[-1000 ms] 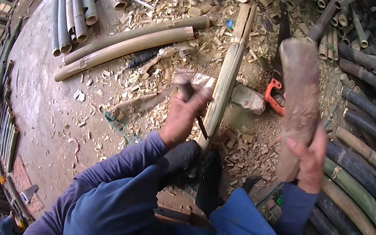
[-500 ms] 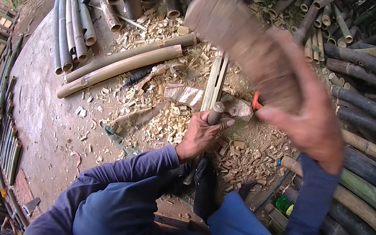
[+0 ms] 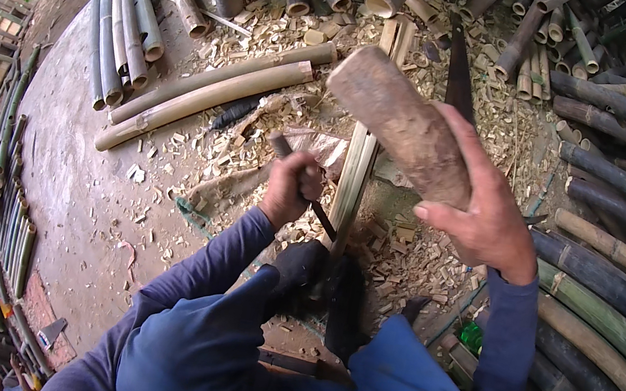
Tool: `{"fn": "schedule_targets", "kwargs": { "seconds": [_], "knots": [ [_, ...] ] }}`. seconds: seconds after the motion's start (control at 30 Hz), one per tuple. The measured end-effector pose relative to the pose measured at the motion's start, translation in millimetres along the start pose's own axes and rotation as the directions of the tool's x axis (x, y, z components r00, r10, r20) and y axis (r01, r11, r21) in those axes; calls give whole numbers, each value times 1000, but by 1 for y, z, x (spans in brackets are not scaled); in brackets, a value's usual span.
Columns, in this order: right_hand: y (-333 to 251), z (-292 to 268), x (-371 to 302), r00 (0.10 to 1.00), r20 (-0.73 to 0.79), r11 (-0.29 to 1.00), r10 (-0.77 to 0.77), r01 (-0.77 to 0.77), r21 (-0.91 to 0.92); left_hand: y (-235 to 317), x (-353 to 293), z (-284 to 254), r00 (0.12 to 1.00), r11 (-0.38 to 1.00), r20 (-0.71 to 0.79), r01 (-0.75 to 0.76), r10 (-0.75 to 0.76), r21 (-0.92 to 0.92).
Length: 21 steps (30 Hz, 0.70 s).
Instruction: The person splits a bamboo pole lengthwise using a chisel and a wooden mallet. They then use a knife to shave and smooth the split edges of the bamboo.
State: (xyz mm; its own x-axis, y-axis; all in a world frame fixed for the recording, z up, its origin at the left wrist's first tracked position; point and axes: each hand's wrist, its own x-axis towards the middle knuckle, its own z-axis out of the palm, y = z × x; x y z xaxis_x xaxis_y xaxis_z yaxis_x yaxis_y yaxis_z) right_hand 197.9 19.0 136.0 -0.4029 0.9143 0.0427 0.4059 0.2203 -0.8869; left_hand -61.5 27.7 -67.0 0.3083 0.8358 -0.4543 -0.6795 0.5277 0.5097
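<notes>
The dirt floor [image 3: 74,189] carries pale wood chips [image 3: 228,156], 2 long bamboo poles [image 3: 205,95] and stacked dark bamboo culms [image 3: 607,270] at right.

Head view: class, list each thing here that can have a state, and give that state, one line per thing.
Left hand: closed around the knife handle.
Knife: blade set against the bamboo strip.
Bamboo strip: lying on the ground, running away from the person.
Right hand: fingers wrapped around the wooden club.
Wooden club: raised in the air above the strip.
Two long bamboo poles: lying side by side on the ground.
</notes>
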Motion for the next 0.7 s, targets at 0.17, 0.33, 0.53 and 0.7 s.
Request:
{"fn": "schedule_targets", "kwargs": {
  "seconds": [0.17,0.33,0.53,0.7],
  "knots": [
    [5,1,-5,1000,-26,1000,5,-5,2,3,8,-35,996,982,-3,85,-87,-169],
    [7,4,-17,987,-112,991,119,-110,80,6,-71,53,866,611,474,-291,-159,736],
    [-2,6,-32,971,-225,983,78,-37,182,31,-44,13,993,977,-113,-64,41,-203],
    [-5,5,-32,975,-215,988,52,-20,150,12,-49,-19,992,995,-104,60,-69,-84]
  ]
}}
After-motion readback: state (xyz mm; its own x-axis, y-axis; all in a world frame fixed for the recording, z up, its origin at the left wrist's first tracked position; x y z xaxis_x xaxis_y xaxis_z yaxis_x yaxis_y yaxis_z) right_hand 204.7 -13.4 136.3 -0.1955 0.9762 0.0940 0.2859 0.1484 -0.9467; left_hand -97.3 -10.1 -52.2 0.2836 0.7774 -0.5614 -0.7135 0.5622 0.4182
